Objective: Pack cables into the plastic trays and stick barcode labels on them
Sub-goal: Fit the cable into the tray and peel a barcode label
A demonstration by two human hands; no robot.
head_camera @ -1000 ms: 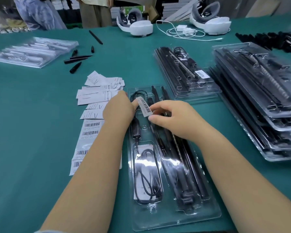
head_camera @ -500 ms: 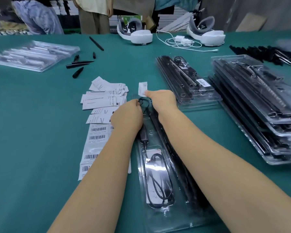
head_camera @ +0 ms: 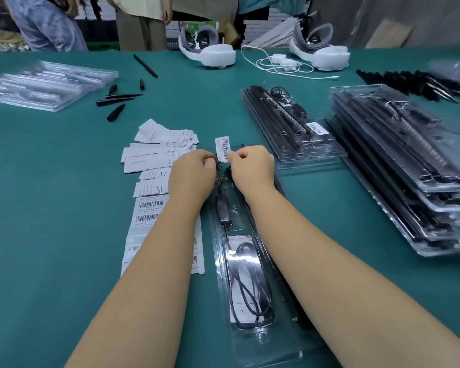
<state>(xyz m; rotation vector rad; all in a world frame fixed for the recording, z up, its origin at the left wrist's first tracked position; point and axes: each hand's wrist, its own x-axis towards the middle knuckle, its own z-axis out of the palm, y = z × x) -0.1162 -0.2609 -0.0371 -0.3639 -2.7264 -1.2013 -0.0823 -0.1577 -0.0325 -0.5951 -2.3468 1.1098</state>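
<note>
Head view looks down on a green tabletop [head_camera: 51, 195] where both hands meet at the far end of a clear plastic tray [head_camera: 252, 338]. The right hand [head_camera: 251, 166] pinches the lower edge of a barcode label [head_camera: 222, 148] between curled fingertips, and the label stands up above the tray's far end. The left hand [head_camera: 191, 176] is curled just beside it, fingertips close to the label; whether it grips the label or the thin cable below cannot be told. Inside the tray a black cable [head_camera: 246, 285] lies coiled in the near compartment, with a black inline block [head_camera: 223, 211] further up between the two forearms. Left of the tray, touching its side, lie sheets of barcode labels [head_camera: 149, 211] and loose white slips [head_camera: 157, 150]. To the right sit a packed, already labelled tray [head_camera: 292, 126] and, beyond it, a tall stack of packed trays [head_camera: 409, 166]. Empty clear trays [head_camera: 43, 85] rest far left.
</note>
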